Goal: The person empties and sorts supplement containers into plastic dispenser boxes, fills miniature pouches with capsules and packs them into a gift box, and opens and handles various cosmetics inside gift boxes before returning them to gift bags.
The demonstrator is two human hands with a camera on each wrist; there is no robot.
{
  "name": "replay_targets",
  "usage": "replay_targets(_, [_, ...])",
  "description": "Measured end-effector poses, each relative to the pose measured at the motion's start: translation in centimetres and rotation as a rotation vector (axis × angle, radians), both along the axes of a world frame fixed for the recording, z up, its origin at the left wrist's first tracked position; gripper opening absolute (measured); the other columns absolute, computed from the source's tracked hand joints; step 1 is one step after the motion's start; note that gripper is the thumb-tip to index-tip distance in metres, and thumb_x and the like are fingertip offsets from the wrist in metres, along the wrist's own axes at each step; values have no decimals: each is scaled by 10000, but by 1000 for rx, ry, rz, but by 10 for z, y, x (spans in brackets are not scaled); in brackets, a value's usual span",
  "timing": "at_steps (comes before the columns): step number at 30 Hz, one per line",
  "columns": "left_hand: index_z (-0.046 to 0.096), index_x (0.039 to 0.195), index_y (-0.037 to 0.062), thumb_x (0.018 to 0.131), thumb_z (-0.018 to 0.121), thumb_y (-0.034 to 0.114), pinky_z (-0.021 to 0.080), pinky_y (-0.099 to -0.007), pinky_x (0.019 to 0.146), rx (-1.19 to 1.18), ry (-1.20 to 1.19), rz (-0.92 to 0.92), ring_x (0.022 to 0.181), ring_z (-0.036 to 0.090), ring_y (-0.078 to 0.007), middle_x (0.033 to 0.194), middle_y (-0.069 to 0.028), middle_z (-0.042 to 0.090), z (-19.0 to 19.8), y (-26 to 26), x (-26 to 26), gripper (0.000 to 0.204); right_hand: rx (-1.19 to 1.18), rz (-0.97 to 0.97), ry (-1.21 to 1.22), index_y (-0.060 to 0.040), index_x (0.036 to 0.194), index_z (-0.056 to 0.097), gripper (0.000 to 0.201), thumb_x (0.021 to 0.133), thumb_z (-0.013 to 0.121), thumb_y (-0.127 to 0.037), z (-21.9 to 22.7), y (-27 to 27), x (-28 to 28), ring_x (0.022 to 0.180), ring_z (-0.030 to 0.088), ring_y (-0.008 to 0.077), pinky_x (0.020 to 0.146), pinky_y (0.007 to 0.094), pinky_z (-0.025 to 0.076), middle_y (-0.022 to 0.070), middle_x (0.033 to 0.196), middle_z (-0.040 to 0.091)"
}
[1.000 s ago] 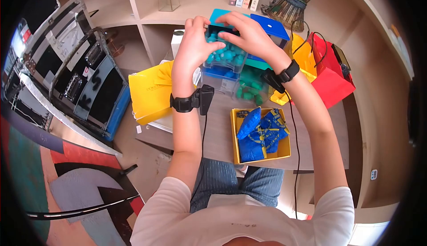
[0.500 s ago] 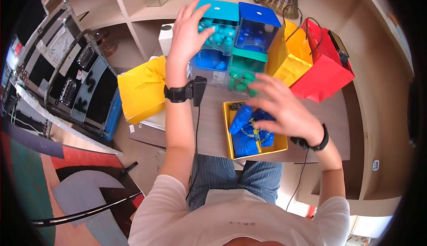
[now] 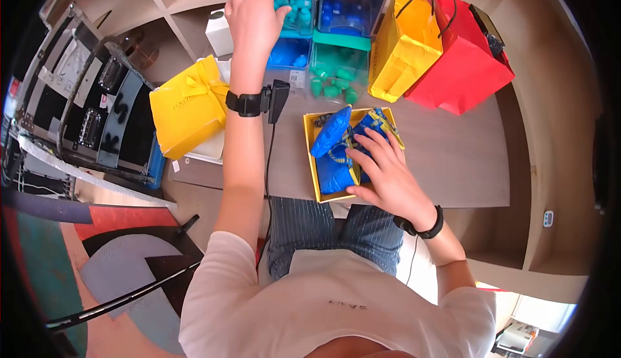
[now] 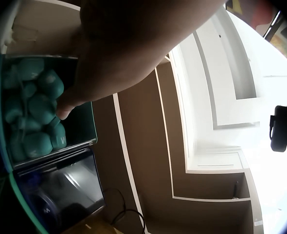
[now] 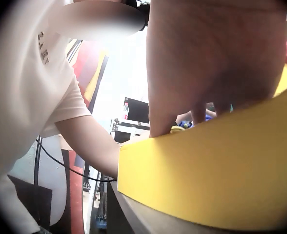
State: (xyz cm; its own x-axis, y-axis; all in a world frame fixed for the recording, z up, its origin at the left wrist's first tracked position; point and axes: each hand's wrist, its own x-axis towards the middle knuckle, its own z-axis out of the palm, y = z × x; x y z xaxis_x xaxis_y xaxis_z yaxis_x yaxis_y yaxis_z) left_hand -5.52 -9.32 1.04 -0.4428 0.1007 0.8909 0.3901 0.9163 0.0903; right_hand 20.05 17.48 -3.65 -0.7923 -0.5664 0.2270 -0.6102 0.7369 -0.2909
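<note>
The left hand (image 3: 255,18) lies at the left side of the teal-lidded clear box (image 3: 299,12), its fingers on the lid's edge. Teal pieces (image 4: 40,107) fill that box in the left wrist view, with the thumb tip beside them. Over the yellow open box (image 3: 312,178) at the desk's front, the right hand (image 3: 393,180) reaches in with spread fingers touching the folded blue bags (image 3: 336,175). In the right wrist view the yellow box's wall (image 5: 211,161) hides the fingertips of the right hand (image 5: 211,63).
A blue-lidded box (image 3: 351,8) and a green-lidded box (image 3: 337,73) adjoin the teal one. Yellow (image 3: 404,50) and red (image 3: 462,67) paper bags stand to the right. Left of the boxes are a yellow bag with a bow (image 3: 187,109) and a white box (image 3: 220,33). Black cables hang from both wrists.
The right hand has come away from the teal-lidded box and down to the yellow box of blue bags. The left hand has stayed by the teal-lidded box. The head view has shifted.
</note>
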Motion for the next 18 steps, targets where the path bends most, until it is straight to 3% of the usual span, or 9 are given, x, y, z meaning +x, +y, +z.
replay_targets(5, [701,1264,141,810,832,331,480,-490,1002,27,0,7,1205,586,-374,1307,-134,617,19,12,26,509,-8,-63,60,-86,1361,591,580,878,765,-357,-17,-5,2,1414,440,375,1216,597,243,150,1397,564])
replay_targets(7, [693,1250,105,845,807,309,494,-464,985,112,-15,-251,1170,601,-373,1247,-145,641,35,19,50,468,-121,-131,144,-75,1339,597,565,874,769,-347,-13,-2,4,1394,462,374,1207,594,266,160,1388,564])
replay_targets(8, [693,1250,105,845,807,309,494,-464,985,108,-21,-261,1170,601,-373,1247,-145,641,40,23,61,468,-194,-197,195,-53,1303,605,539,866,774,-319,-11,3,6,1350,498,384,1191,582,307,171,1375,565])
replay_targets(10, [684,1201,57,882,763,256,506,-437,958,-36,-211,-644,1132,617,-365,1164,-162,663,44,31,84,384,-261,-339,291,-25,1234,613,475,835,786,-216,-9,14,6,1283,537,387,1129,554,379,167,1282,608])
replay_targets(11, [684,1201,57,882,763,256,506,-437,958,-39,-221,-649,1132,617,-365,1164,-162,663,42,37,97,384,-283,-431,302,-19,1207,616,449,825,786,-183,-7,18,8,1266,544,386,1108,547,396,162,1247,623])
replay_targets(12, [680,1162,46,891,740,221,510,-431,943,-141,-375,-741,1115,621,-360,1128,-162,667,41,44,111,329,-216,-467,322,-26,1141,638,381,816,788,-154,-8,25,8,1261,549,378,1090,539,402,154,1199,639])
replay_targets(15, [671,1068,32,882,711,155,512,-425,917,-403,-693,-932,1074,624,-356,1087,-146,670,28,66,143,227,-123,-441,301,-37,1072,665,314,815,791,-164,-17,37,11,1274,539,381,1111,544,383,155,1203,635])
replay_targets(18, [696,1030,64,813,775,170,424,-451,1071,-523,-818,-1084,1143,613,-307,1079,-104,684,-9,74,162,254,-181,-419,260,-43,1017,679,269,811,796,-172,-27,34,17,1293,522,387,1129,558,360,146,1197,633])
